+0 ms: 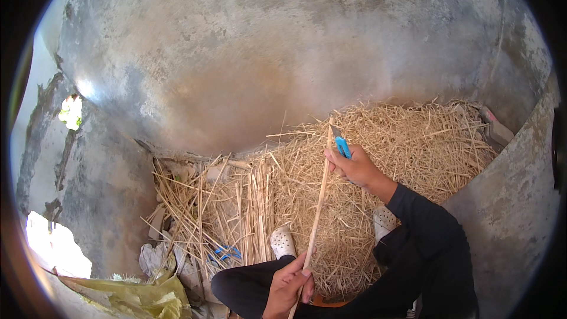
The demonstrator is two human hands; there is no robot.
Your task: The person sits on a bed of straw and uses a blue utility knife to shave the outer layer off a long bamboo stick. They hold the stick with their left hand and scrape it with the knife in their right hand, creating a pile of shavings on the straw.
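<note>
One long, thin stick (319, 201) is running up the middle of the view, tilted slightly to the right, from the person's lap to the top of the straw heap (384, 159). The left hand (289, 286) is closing around its lower end, fingers wrapped and thumb on top. The right hand (354, 168) is pinching the stick near its upper end while also gripping a blue utility knife (341, 143), whose blade is pointing up and away, just beside the wood.

To do this well, I judge the blade should be travelling away from the body and away from the lower hand, at a shallow angle, with light strokes so the thin stick is not snapping or splitting. The lower grip should be staying firm and well below the knife, keeping the stick from twisting.

Around the stick, loose straw is covering the ground, and a looser bundle of longer pale stalks (236, 212) is lying to the left. Two white clogs (282, 242) are resting on the straw, on the person's feet, below dark trousers and sleeves. A blue cord (224, 253) is lying among the stalks, with crumpled yellowish sacking (142, 298) at the lower left. Grey, stained concrete walls (266, 53) are enclosing the corner.
</note>
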